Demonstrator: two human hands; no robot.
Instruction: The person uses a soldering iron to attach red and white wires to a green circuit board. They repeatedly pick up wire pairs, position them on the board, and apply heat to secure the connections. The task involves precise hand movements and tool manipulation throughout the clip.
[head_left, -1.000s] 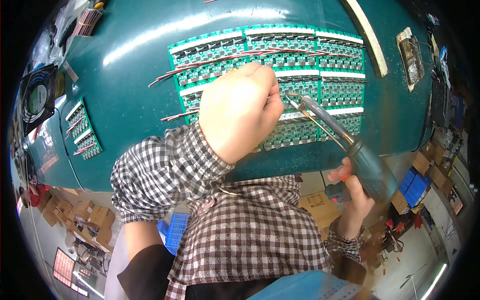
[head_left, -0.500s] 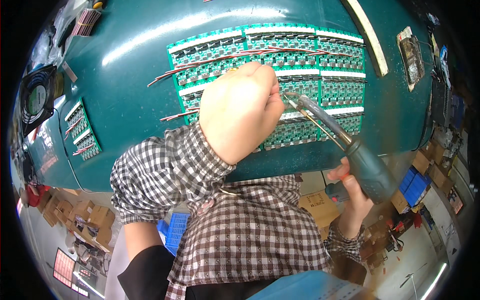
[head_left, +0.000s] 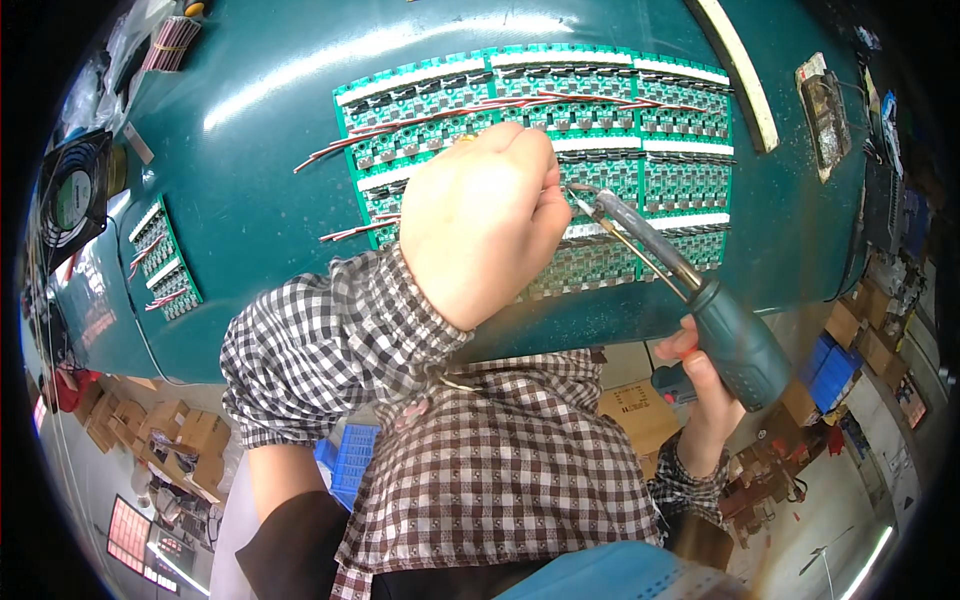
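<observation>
My right hand (head_left: 712, 398) grips the dark green handle of a soldering iron (head_left: 738, 340), which has a thin metal tube alongside its shaft. The iron's tip points up and left, close to the fingertips of my left hand (head_left: 485, 220). That hand is closed over the green circuit boards (head_left: 685, 185), fingers pinched together; whatever they hold is hidden. The boards lie side by side in rows, with white strips and small dark parts. Red, black and white wires (head_left: 450, 118) lie across the upper rows, and more wire ends stick out left of my left hand.
A smaller board piece (head_left: 165, 258) with wires lies at the left of the green table (head_left: 270, 190), near a black fan (head_left: 75, 195). A pale curved bar (head_left: 735, 70) and a worn, dirty block (head_left: 824, 118) are at the right. Bundled wires (head_left: 172, 45) lie far left.
The soldering iron's handle and my right hand have shifted very slightly, the tip staying by my left fingertips. My left hand has hardly moved.
</observation>
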